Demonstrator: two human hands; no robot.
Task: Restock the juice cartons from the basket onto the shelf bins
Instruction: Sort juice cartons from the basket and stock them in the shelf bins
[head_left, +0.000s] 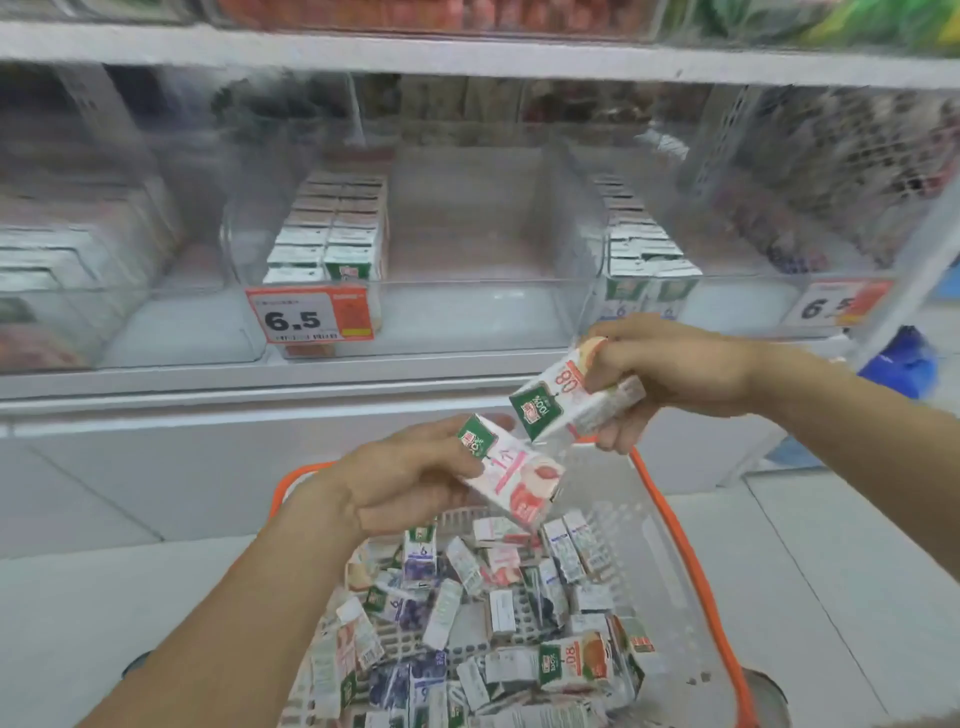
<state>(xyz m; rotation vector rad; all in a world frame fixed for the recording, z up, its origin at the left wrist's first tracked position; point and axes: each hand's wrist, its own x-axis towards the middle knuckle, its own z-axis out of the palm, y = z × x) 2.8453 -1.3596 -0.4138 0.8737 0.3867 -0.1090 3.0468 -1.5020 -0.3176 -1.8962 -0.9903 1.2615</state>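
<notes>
Hands (410, 483) (670, 374) each grip a juice carton (511, 480) (569, 402) (tilted) above the basket (670, 525)

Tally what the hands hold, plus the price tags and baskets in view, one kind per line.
Cartons in hand: 2, one in the left hand, one in the right hand
Price tags: 2
Baskets: 1
Total: 5

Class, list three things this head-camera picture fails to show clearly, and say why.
1. Small print on the price tag: too blurred.
2. Goods on the top shelf: cut off by the upper edge.
3. Lower cartons in the basket: buried under others.
</notes>
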